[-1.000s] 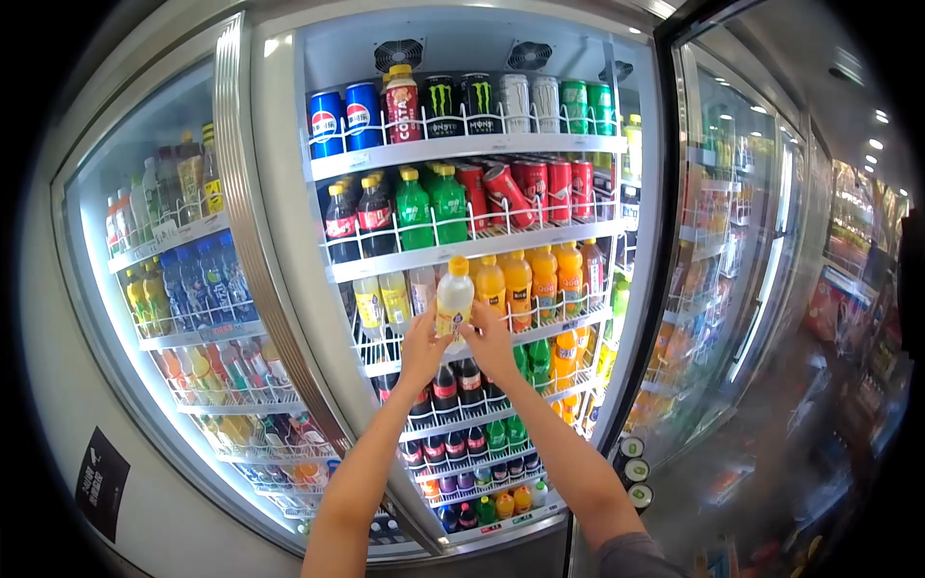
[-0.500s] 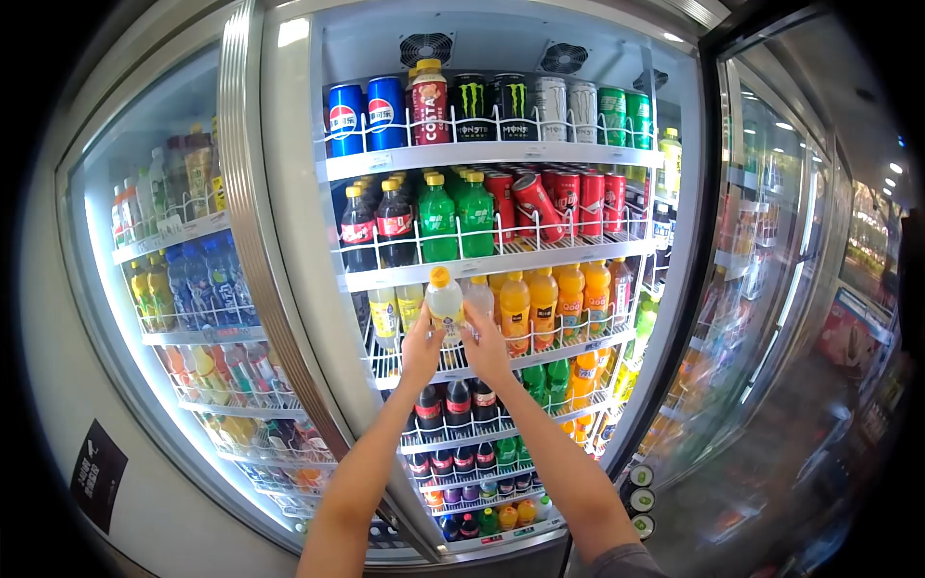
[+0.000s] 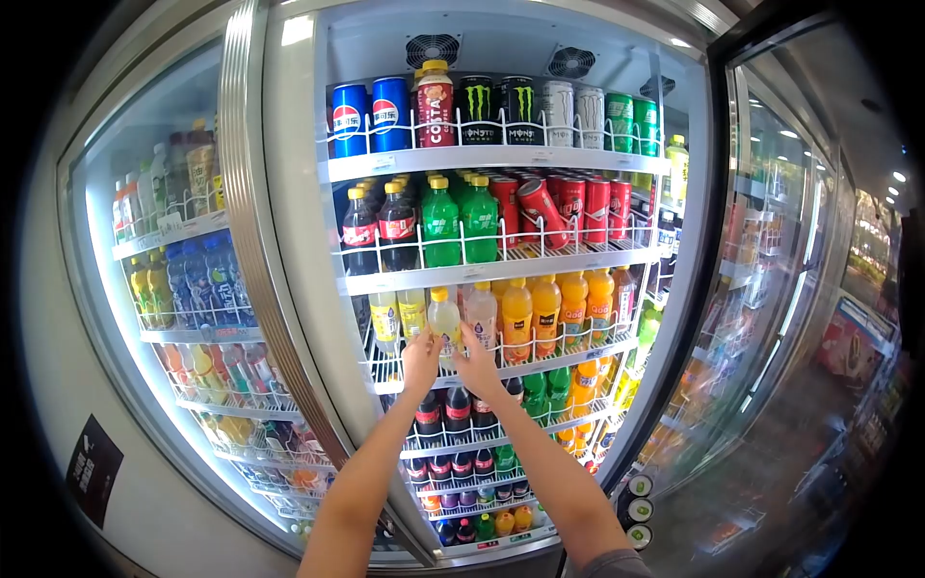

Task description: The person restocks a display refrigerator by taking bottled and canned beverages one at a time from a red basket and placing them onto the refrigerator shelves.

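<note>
A clear bottle with a yellow cap and pale drink [image 3: 443, 318] is upright at the front of the third shelf [image 3: 525, 369], between my two hands. My left hand [image 3: 420, 361] closes on its lower left side, and my right hand [image 3: 474, 364] closes on its lower right. The bottle's base is hidden behind the fingers. To its left are yellow-labelled bottles [image 3: 383, 316]. Close on its right stands a pale bottle [image 3: 480, 313] with a light cap, and beyond it a row of orange juice bottles [image 3: 517, 318].
White wire rails [image 3: 568, 342] run along the shelf fronts. Green soda bottles [image 3: 441, 226] and cola bottles [image 3: 397, 226] fill the shelf above. An open glass door [image 3: 715, 250] stands at right. A metal door frame [image 3: 252, 173] is on the left.
Both hands have lowered the yellow-capped bottle and moved it inward, so it now sits among the bottles of the third shelf. The camera view has shifted slightly.
</note>
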A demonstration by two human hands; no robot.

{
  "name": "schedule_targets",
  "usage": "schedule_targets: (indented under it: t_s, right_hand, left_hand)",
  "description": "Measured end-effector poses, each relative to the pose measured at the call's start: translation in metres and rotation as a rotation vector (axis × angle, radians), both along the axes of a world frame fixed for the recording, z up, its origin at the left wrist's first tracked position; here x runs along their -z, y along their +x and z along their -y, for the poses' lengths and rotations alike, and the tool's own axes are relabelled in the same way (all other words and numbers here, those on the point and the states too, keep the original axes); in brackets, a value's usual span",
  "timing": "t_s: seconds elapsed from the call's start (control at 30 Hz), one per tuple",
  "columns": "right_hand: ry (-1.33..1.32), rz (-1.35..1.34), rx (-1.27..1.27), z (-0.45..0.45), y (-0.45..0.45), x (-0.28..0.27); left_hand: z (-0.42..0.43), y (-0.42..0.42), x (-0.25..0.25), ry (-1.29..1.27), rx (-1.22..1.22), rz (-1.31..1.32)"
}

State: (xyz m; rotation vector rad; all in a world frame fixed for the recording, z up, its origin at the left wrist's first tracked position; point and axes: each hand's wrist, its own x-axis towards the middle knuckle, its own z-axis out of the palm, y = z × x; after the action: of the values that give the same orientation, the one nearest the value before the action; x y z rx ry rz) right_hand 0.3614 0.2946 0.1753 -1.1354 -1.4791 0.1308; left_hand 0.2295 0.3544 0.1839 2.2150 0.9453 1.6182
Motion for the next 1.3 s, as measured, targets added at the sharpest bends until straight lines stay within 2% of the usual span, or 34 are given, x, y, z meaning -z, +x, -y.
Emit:
schedule_targets:
  t_s: [0.07,0.17,0.4,0.47,0.5,0.53,0.6,0.63,0.73,0.8,0.87,1.03,1.3]
  right_hand:
    - [0.082,-0.027,-0.032,-0.004,0.0,0.005]
    - [0.034,0.0,-0.026,-0.003,0.006,0.008]
    - [0.123,0.174,0.067,0.004,0.006,0.018]
    - [0.22,0.122,0.029,0.003,0.006,0.024]
    - [0.183,0.082,0.034,0.007,0.005,0.028]
    - [0.183,0.084,0.026,0.012,0.005,0.032]
    - [-0.006,-0.176,-0.113,0.043,-0.005,0.015]
    - [-0.027,-0.21,-0.094,0.048,-0.009,0.017]
    - [0.03,-0.303,-0.099,0.061,-0.016,0.026]
    - [0.031,-0.37,-0.125,0.071,-0.025,0.028]
    - [0.014,-0.506,-0.253,0.083,-0.036,0.04]
    - [-0.006,-0.625,-0.418,0.124,-0.08,0.043]
    - [-0.156,-0.614,-0.659,0.183,-0.168,0.074]
  left_hand:
    - [0.0,0.003,0.001,-0.012,0.038,0.108]
    - [0.004,0.007,-0.001,-0.061,0.02,0.172]
    - [0.008,-0.001,0.011,-0.067,-0.006,-0.002]
    - [0.02,-0.006,0.013,0.011,0.1,0.09]
    - [0.032,-0.013,0.007,-0.174,0.083,0.015]
    - [0.035,-0.015,0.011,-0.174,0.076,0.018]
    - [0.046,-0.02,0.021,-0.152,0.16,0.129]
    - [0.055,-0.024,0.023,-0.217,0.195,0.17]
    - [0.097,-0.037,0.026,-0.331,0.269,0.338]
    - [0.125,-0.049,0.031,-0.434,0.271,0.319]
    - [0.136,-0.056,0.05,-0.41,0.33,0.398]
    - [0.171,-0.083,0.057,-0.385,0.301,0.478]
    - [0.245,-0.181,0.083,-0.415,0.13,0.633]
